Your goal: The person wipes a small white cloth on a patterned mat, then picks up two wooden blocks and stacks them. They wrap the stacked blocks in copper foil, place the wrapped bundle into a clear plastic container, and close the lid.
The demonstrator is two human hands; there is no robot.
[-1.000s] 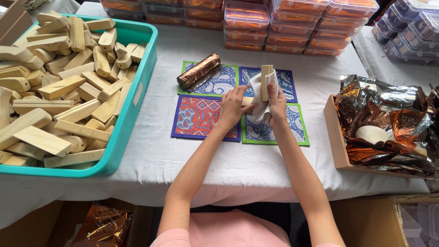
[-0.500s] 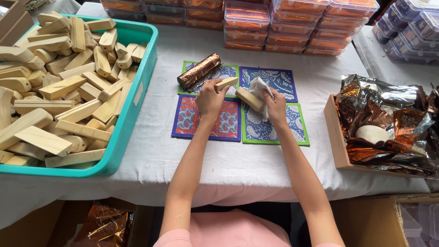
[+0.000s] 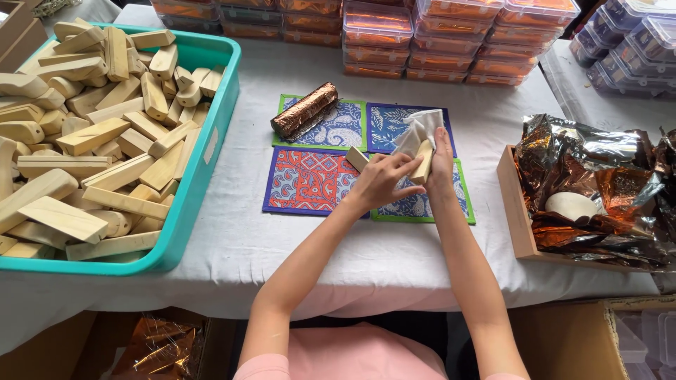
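My left hand (image 3: 384, 181) grips a short pale wooden block (image 3: 356, 158), whose end sticks out to the left of the hand. The fingertips of that hand reach over to a second wooden block (image 3: 424, 160). My right hand (image 3: 442, 156) holds that second block upright together with a white cloth (image 3: 418, 130), which bunches above the block. Both hands are over four patterned square mats (image 3: 310, 181) on the white table (image 3: 366, 246).
A copper foil roll (image 3: 306, 110) lies on the back-left mat. A teal bin (image 3: 208, 151) piled with wooden blocks fills the left. A wooden tray (image 3: 512, 204) with crumpled copper foil and a white oval object stands on the right. Stacked clear boxes (image 3: 451, 49) line the back.
My left hand, which had swung left with one block, has come back right to meet the other block. The right hand has turned its block upright and lifted the cloth.
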